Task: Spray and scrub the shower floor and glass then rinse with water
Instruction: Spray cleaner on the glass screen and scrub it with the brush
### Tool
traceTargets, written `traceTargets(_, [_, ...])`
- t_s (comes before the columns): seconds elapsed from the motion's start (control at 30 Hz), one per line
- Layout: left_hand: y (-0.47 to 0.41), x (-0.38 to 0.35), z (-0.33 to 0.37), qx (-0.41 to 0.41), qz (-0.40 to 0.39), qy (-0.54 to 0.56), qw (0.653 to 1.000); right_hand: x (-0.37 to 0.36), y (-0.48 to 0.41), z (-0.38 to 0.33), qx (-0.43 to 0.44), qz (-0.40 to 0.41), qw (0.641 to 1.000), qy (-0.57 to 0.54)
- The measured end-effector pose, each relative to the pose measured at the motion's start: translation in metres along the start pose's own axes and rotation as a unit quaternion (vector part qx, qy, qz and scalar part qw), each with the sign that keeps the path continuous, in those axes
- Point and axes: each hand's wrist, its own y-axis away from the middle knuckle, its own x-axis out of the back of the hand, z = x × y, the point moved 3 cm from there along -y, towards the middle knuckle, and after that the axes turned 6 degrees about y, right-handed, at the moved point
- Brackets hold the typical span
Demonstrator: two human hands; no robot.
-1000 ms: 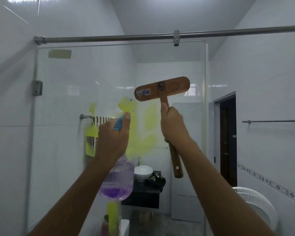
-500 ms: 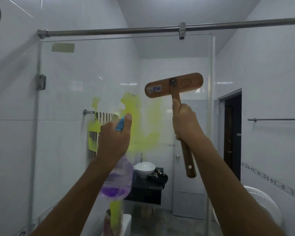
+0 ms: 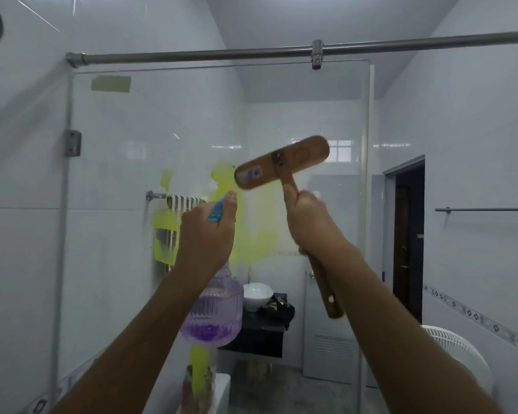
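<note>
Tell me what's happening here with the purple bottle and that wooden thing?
A person is cleaning the shower glass. The left hand grips a purple spray bottle aimed at the glass, and the right hand holds a wooden scrub brush by its handle, its head tilted up by the yellow smears on the pane.

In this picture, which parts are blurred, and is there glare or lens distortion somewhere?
Head view: the wooden brush in the right hand is smeared by motion, while the spray bottle in the left hand stays fairly sharp; head view: pale highlights show across the glass panel; head view: the metal rod looks slightly bowed, a wide-angle effect.
</note>
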Motion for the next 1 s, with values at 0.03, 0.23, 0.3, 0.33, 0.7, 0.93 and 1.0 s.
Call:
traceTargets(0.03, [0.003, 0.001, 0.0, -0.001, 0.0, -0.002, 1.0, 0.005, -0.009, -0.006, 0.0, 0.013, 1.0, -0.008])
traceTargets(0.23, [0.012, 0.004, -0.007, 0.015, -0.007, 0.006, 1.0, -0.026, 0.025, 0.038, -0.005, -0.002, 1.0, 0.005])
traceTargets(0.3, [0.016, 0.008, -0.006, 0.016, 0.0, -0.005, 1.0, -0.041, 0.049, 0.06, -0.006, -0.031, 1.0, 0.001])
traceTargets(0.33, [0.017, 0.009, -0.007, 0.019, 0.004, -0.012, 1.0, -0.043, 0.054, 0.064, -0.003, -0.037, 0.999, 0.002])
traceTargets(0.7, [0.029, -0.001, 0.015, 0.046, 0.033, -0.034, 0.998, 0.008, -0.023, 0.012, 0.033, 0.011, 0.999, 0.016])
traceTargets(0.93, [0.049, 0.016, 0.007, 0.053, 0.024, -0.07, 0.996, -0.036, 0.064, 0.082, 0.011, -0.053, 0.998, 0.014])
traceTargets(1.0, [0.046, 0.022, 0.003, 0.084, 0.025, -0.072, 0.994, -0.03, 0.06, 0.079, 0.012, -0.049, 0.999, 0.017])
